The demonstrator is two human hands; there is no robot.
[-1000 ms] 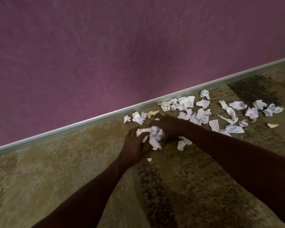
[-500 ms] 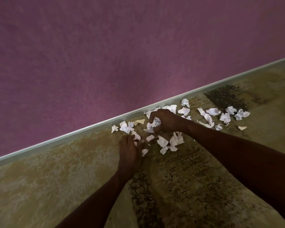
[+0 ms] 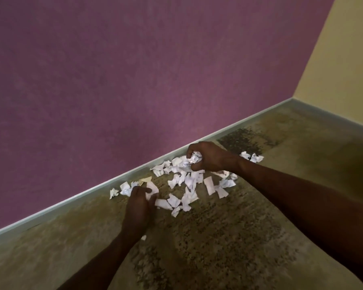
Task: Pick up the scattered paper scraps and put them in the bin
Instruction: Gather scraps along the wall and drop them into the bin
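Paper scraps (image 3: 189,185) lay on brown carpet (image 3: 249,237) by a purple wall (image 3: 134,80). The right hand (image 3: 210,156) squeezed a crumpled wad (image 3: 194,158); the left hand (image 3: 139,203) pinched one scrap (image 3: 152,188).

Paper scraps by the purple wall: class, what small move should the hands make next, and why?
Probably the left hand should close on the scrap at its fingertips. The right hand already grips a crumpled wad, many scraps still lie on the carpet, and no bin is in view.
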